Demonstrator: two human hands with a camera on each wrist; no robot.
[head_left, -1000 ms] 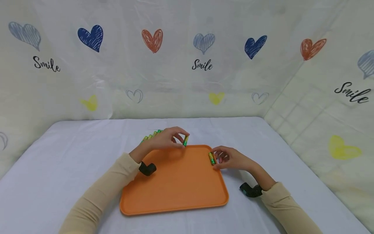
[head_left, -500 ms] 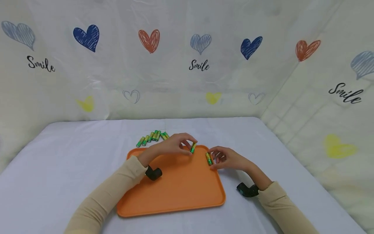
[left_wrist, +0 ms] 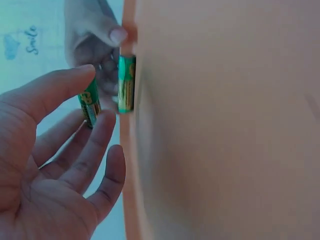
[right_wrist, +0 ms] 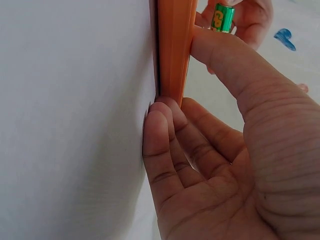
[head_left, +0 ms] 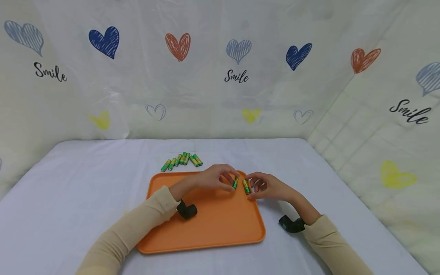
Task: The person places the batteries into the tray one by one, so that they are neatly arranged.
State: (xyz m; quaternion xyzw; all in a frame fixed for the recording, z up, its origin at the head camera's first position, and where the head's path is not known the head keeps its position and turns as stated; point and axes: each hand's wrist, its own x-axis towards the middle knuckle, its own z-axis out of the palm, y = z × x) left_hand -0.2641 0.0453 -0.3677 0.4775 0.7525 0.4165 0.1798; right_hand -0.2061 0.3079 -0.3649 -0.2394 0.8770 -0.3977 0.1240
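Thumb and fingertips of my left hand [head_left: 220, 176] pinch a green and yellow battery [head_left: 235, 182] above the far right part of the orange tray [head_left: 206, 236]. In the left wrist view that held battery [left_wrist: 89, 107] is slightly tilted. Another battery [head_left: 246, 186] lies along the inside of the tray's right rim. My right hand [head_left: 269, 187] touches the rim beside it, thumb and forefinger spread toward the battery's two ends. The right wrist view shows its thumb [right_wrist: 220, 55] and fingertips against the orange rim [right_wrist: 175, 50]; the lying battery is hidden there.
Several more batteries [head_left: 182, 159] lie in a loose row on the white cloth [head_left: 86, 183] behind the tray. A pale backdrop [head_left: 206, 88] with hearts rises beyond the table. Each wrist wears a black camera, such as the left one [head_left: 186, 210].
My left hand has carried its battery rightward and toward me, close to the one at the rim. This uncovered the row of batteries behind. My right hand has stayed by the tray's right rim.
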